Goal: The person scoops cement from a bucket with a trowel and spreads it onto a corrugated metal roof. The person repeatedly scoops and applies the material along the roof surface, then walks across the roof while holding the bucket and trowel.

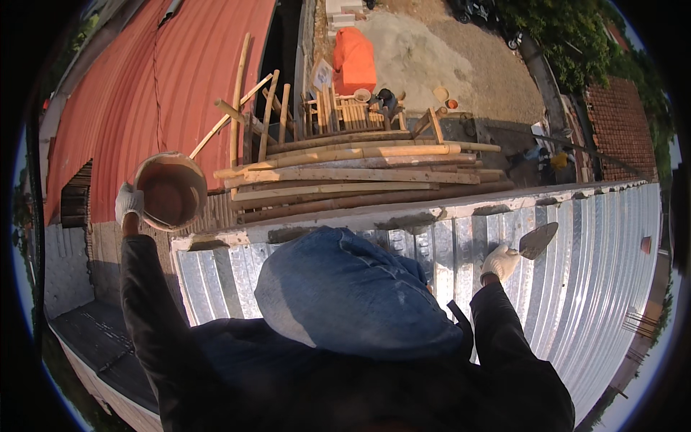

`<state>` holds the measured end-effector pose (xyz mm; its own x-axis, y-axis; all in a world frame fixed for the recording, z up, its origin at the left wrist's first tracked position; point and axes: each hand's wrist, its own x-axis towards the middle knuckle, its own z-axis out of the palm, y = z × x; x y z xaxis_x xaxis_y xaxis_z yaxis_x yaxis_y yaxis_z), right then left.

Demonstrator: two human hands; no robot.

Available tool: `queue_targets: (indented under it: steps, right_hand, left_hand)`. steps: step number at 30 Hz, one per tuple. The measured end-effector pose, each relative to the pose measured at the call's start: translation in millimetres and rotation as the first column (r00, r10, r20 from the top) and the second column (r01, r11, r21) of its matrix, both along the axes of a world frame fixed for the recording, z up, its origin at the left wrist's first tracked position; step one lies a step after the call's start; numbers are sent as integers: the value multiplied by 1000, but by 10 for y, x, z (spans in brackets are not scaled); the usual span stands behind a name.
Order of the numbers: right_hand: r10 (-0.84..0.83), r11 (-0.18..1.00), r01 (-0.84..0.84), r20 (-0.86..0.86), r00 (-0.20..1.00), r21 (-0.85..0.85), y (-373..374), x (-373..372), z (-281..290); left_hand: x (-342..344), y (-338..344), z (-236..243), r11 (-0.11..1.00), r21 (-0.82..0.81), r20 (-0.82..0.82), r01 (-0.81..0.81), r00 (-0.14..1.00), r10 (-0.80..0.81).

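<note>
My left hand [129, 204], in a white glove, grips the rim of a round mortar-stained bucket [171, 191] out at the left. The bucket's mouth faces up, and its inside looks mostly bare with residue on the walls. Over on the right, my right hand [501, 263], gloved as well, is closed round the handle of a pointed trowel [538, 240]. Its grey blade points away to the upper right, above the shiny corrugated metal sheets [576, 266]. My bent knees in blue jeans [353, 291] lie between the two hands.
A mortar-topped wall edge [461, 211] runs along the metal sheets. Beyond it, bamboo poles and planks [360, 173] form a scaffold above a drop. A red corrugated roof [144, 93] lies left. Far below are an orange cover [355, 63], a sand heap [417, 57] and a person [559, 161].
</note>
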<state>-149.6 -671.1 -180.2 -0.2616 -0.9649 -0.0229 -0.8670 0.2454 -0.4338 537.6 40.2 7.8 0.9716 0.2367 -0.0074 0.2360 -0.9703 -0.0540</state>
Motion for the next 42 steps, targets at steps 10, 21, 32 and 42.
queue_targets:
  steps: [10, 21, 32, 42]
  right_hand:
    - [78, 996, -78, -14, 997, -31, 1, -88, -21]
    - [102, 995, -102, 14, 995, -20, 109, 43, 219]
    - [99, 995, -100, -15, 995, -28, 95, 41, 186]
    - [98, 992, -100, -24, 995, -72, 96, 25, 177]
  left_hand:
    - [-144, 109, 35, 1000, 14, 6, 1, 1000, -1]
    - [-31, -136, 41, 995, -20, -10, 94, 996, -94]
    - [-39, -163, 117, 996, 34, -46, 83, 996, -82]
    - [-162, -319, 244, 995, 33, -35, 96, 995, -95]
